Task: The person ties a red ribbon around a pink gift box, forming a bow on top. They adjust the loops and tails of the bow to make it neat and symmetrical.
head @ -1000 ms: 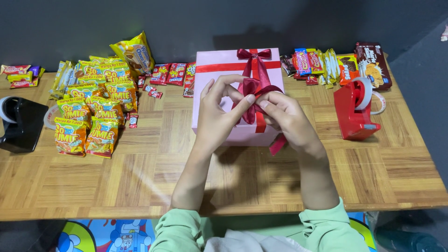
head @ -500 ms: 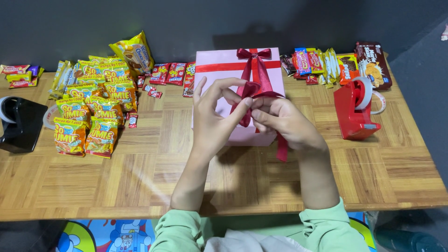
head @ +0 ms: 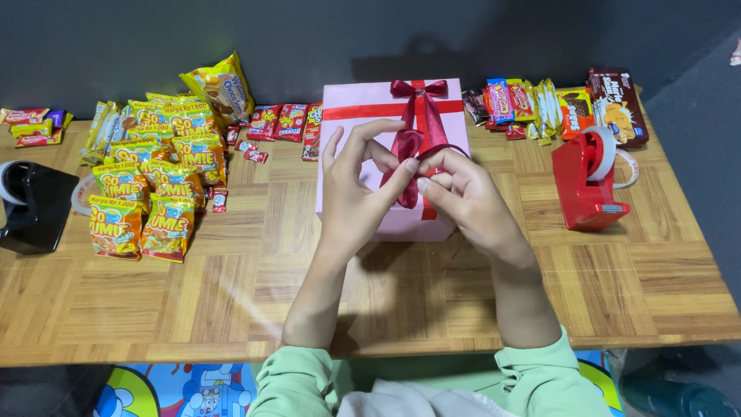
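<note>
A pink gift box [head: 359, 116] sits in the middle of the wooden table [head: 231, 293], wrapped with a red ribbon that ends in a tied bow [head: 417, 89] at its far edge. Both hands hover over the box. My left hand [head: 351, 193] pinches a loose dark red ribbon [head: 407, 150] between thumb and forefinger, other fingers spread. My right hand [head: 467, 197] grips the same ribbon right beside it, fingertips touching the left hand's. The ribbon's lower end hangs down behind the fingers.
Several yellow and orange snack packets [head: 147, 193] lie at the left, with small red packets [head: 278, 122] behind them. A black tape dispenser [head: 31, 205] stands at the far left, a red tape dispenser [head: 587, 181] at the right. More snack packs [head: 556, 104] line the back right.
Both hands have kept working the loose ribbon over the box; the fingertips have drawn closer together and the ribbon loop has shifted higher between them. The box has not moved.
</note>
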